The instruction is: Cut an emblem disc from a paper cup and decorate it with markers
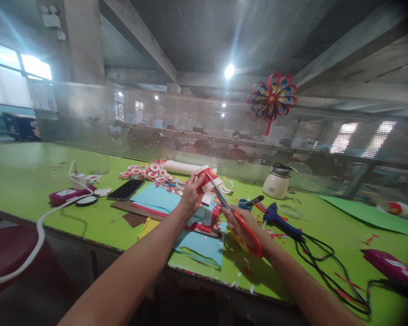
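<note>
1. On the green table, recorded blue sheets in a loose stack.
2. Found red-handled scissors gripped by the handles in right hand.
3. Noted, pinched in left hand, red-and-white piece at the scissor blades, over the table.

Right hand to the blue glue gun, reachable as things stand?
Probably yes: the glue gun lies on the table just beside the right hand, with no large obstacle between. That hand holds scissors, though, so it would likely need to put them down first.
</note>
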The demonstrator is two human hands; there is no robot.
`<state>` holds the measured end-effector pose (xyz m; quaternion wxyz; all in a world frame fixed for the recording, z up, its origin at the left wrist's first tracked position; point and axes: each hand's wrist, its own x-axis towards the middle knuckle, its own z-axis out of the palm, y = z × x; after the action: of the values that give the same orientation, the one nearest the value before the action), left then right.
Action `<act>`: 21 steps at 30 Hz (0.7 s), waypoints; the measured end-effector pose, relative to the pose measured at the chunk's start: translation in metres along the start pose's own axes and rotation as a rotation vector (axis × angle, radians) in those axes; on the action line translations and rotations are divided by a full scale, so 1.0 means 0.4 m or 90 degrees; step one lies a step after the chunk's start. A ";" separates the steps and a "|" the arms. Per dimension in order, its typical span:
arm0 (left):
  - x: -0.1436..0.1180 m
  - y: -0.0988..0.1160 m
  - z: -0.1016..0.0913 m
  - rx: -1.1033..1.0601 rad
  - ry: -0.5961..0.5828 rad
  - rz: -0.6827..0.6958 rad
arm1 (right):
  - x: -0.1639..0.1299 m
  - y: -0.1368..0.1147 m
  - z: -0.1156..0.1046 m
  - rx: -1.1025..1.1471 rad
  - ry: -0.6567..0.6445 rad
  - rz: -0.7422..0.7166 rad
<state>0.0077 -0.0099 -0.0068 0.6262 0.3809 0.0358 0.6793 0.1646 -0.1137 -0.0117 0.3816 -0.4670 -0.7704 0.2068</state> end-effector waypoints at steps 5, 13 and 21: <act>-0.004 -0.001 0.006 0.003 0.003 -0.008 | -0.008 -0.014 -0.007 -0.006 0.007 -0.004; -0.003 -0.006 0.001 0.008 -0.003 -0.015 | 0.001 -0.003 -0.004 -0.020 0.025 -0.026; -0.004 -0.004 0.002 0.003 -0.010 -0.013 | 0.002 0.000 0.002 0.009 0.017 -0.010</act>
<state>0.0094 -0.0111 -0.0078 0.6323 0.3874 0.0366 0.6700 0.1638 -0.1130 -0.0119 0.3969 -0.4608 -0.7675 0.2025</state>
